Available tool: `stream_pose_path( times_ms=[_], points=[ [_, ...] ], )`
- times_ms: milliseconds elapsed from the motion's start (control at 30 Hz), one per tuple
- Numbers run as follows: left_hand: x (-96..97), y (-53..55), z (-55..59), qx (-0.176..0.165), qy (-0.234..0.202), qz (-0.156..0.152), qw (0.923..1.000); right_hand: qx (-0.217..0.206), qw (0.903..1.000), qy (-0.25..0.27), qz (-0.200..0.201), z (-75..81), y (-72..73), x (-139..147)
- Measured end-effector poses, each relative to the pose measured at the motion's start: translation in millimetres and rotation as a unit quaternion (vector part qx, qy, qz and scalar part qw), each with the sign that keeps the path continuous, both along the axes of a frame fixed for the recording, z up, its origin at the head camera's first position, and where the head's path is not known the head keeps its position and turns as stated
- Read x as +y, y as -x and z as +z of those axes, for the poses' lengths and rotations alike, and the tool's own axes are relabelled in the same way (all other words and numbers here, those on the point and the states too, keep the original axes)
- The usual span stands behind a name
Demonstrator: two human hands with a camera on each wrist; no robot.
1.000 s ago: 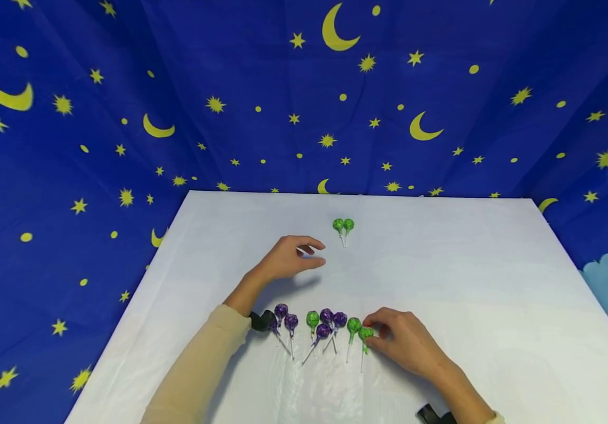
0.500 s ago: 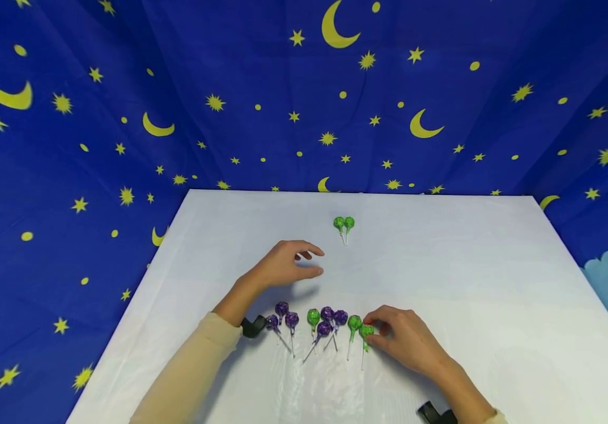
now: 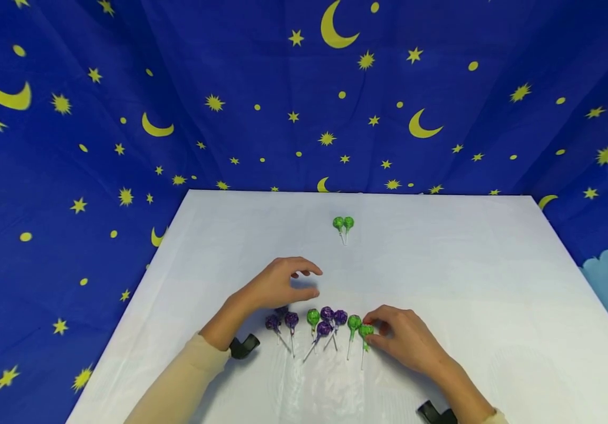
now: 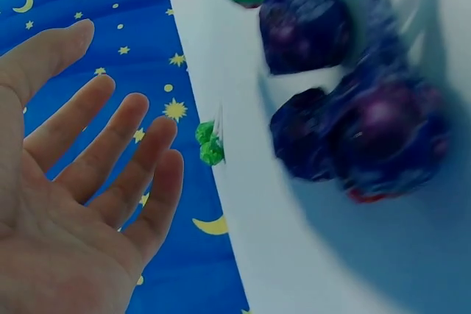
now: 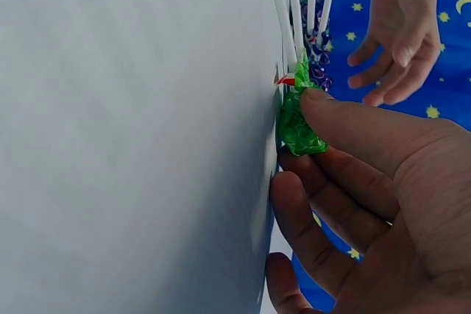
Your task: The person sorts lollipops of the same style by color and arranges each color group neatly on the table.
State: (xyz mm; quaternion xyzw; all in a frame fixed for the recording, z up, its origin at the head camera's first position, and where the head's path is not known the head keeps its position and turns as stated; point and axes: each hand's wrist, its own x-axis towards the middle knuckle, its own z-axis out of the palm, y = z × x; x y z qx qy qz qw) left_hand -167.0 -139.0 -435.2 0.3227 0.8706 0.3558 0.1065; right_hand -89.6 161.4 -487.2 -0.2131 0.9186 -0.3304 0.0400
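My right hand [image 3: 407,338] pinches the head of a green-wrapped lollipop [image 5: 302,129] between thumb and fingers; its white stick points toward me in the head view. Beside it lies another green lollipop [image 3: 354,323]. My left hand [image 3: 279,282] hovers with fingers spread and nothing in them, just behind the purple lollipops [image 3: 291,320] on the left. In the left wrist view its palm and fingers [image 4: 103,137] show bare. A further purple group [image 3: 327,328] lies mid-row, with one green lollipop [image 3: 312,317] next to it. The left arm's hand partly covers one purple head.
Two green lollipops [image 3: 343,224] lie side by side farther back on the white table [image 3: 441,253]. A blue cloth [image 3: 261,70] with yellow moons and stars hangs behind and at the sides. Black wrist-camera mounts [image 3: 244,346] sit at both wrists.
My left hand has come back toward me and slightly left, away from the two far green lollipops. The right hand keeps its pinch on the green lollipop, in place.
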Motion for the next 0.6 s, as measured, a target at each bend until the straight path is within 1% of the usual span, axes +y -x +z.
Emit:
stream_pose_path(
  times_ms=[167,300,400,500,600],
  points=[
    [-4.7,-11.7,-9.1,-0.004,0.014,0.000,0.9999,-0.006,1.0000,0.002,0.001,-0.7,-0.2,0],
    [-5.4,-21.5,-19.1,0.018,0.033,0.002,0.9993,-0.010,0.9999,-0.001,0.005,-0.9,-0.8,3],
    [-5.3,-29.7,-24.9,0.029,0.057,-0.010,0.9979,-0.010,0.9999,-0.003,0.004,-1.1,-1.5,4],
    [-3.8,-36.9,-28.5,0.020,0.071,-0.017,0.9971,-0.008,0.9999,-0.002,0.007,-2.2,-1.9,5],
    [-3.7,-40.4,-30.1,0.012,0.080,-0.017,0.9966,-0.004,0.9999,0.005,0.012,-3.6,-0.6,5]
  ],
)
